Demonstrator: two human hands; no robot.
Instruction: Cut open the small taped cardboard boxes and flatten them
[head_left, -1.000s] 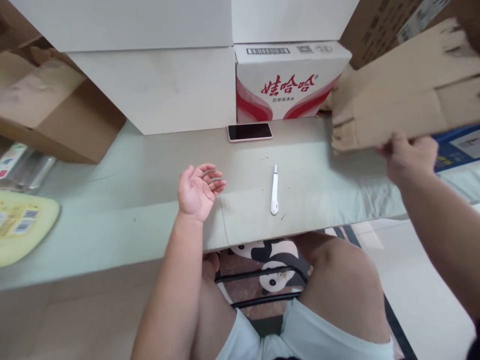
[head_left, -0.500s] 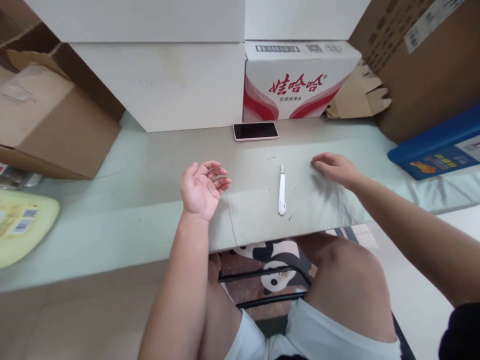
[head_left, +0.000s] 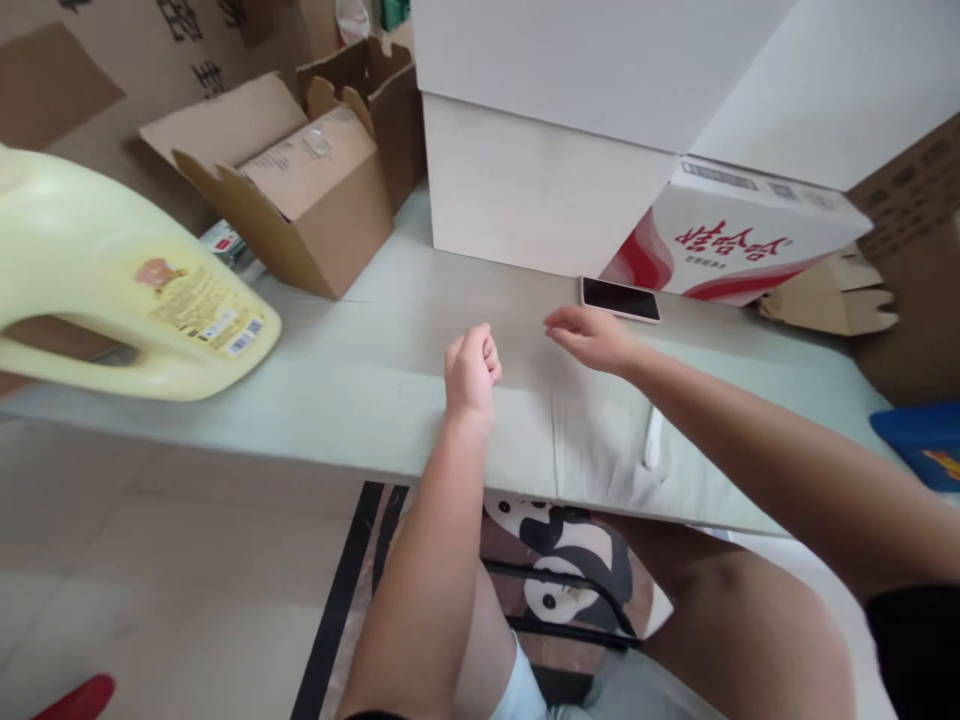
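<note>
My left hand (head_left: pixel 472 372) is raised above the table with its fingers curled into a fist; nothing shows in it. To its right, my right hand (head_left: pixel 592 338) hovers over the cloth, fingers stretched out and slightly bent, holding nothing. Just behind my right hand lies a phone (head_left: pixel 621 299) with a dark screen and a pale pink edge. A white craft knife (head_left: pixel 652 440) rests on the cloth near the front edge, its blade end partly hidden by my right forearm.
A large pale yellow jug (head_left: pixel 210 330) stands at the left, near an open brown carton (head_left: pixel 337 230). White boxes (head_left: pixel 525 190) and a red-and-white carton (head_left: pixel 739 240) line the back. A blue box (head_left: pixel 911 435) is at the right. The table (head_left: pixel 405 400) has a pale green cover.
The view has turned left, bringing the yellow jug further in. My left hand has closed from open into a fist. My right hand has moved left, past the craft knife, towards my left hand.
</note>
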